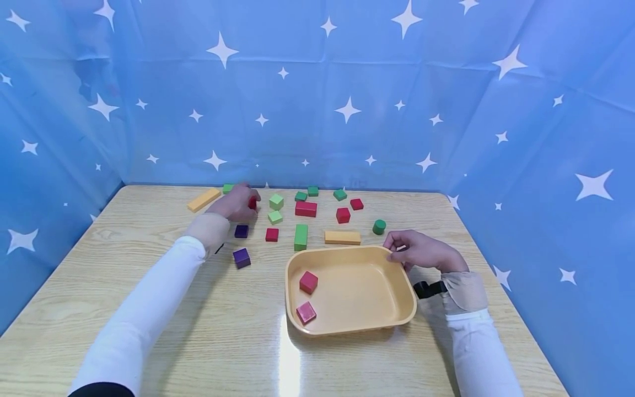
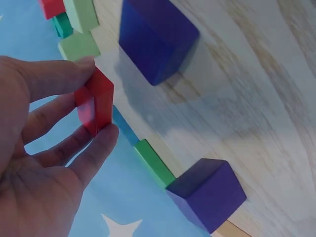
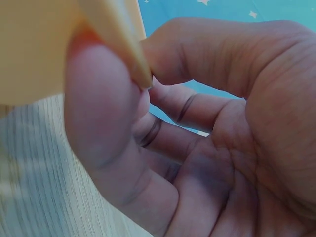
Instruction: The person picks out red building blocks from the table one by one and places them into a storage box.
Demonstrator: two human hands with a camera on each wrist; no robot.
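Observation:
At the table's back left, my left hand (image 1: pixel 234 204) pinches a red block (image 2: pixel 102 101) between thumb and fingertips. The left wrist view shows the block raised off the tabletop, with two purple blocks (image 2: pixel 158 39) close by. My right hand (image 1: pixel 421 251) grips the back right corner of a tan plastic tray (image 1: pixel 357 292), thumb and fingers on either side of its rim. Inside the tray, toward its left side, lie two red cubes (image 1: pixel 308 282). The right wrist view shows only part of the tray.
Behind the tray lie several loose blocks: light green cubes (image 1: pixel 276 202), a red brick (image 1: pixel 306 209), a bright green brick (image 1: pixel 301 237), a yellow-orange bar (image 1: pixel 342 237) and a dark green cylinder (image 1: pixel 379 226). Another yellow-orange bar (image 1: pixel 204 199) lies back left. A starry blue curtain (image 1: pixel 317 110) surrounds the table.

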